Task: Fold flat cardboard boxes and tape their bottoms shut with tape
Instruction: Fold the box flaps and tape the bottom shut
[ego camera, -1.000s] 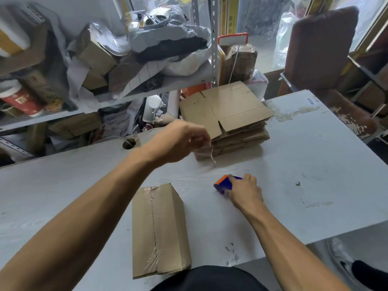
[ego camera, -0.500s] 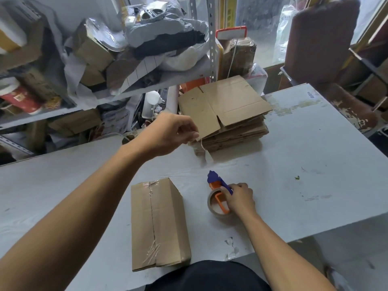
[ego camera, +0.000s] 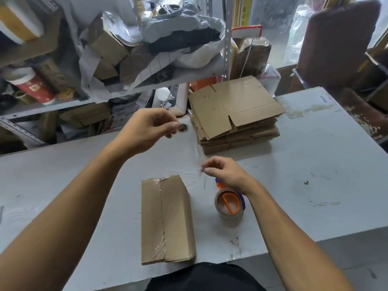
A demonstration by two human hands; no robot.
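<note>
We see left hand (ego camera: 144, 131) and right hand (ego camera: 226, 175) pinching a limp, sticky clear tape strip (ego camera: 198, 162); light taped box (ego camera: 167, 221) beside, grab by edges

I'm looking into a packing or stockroom corner. A worn grey tabletop (ego camera: 315, 164) carries a stack of flat cardboard boxes (ego camera: 235, 114), one taped box (ego camera: 165, 219) and a tape dispenser (ego camera: 230, 203). Behind it, slotted metal shelving (ego camera: 226, 38) is crammed with cartons, foil bags and wrapped parcels.
</note>
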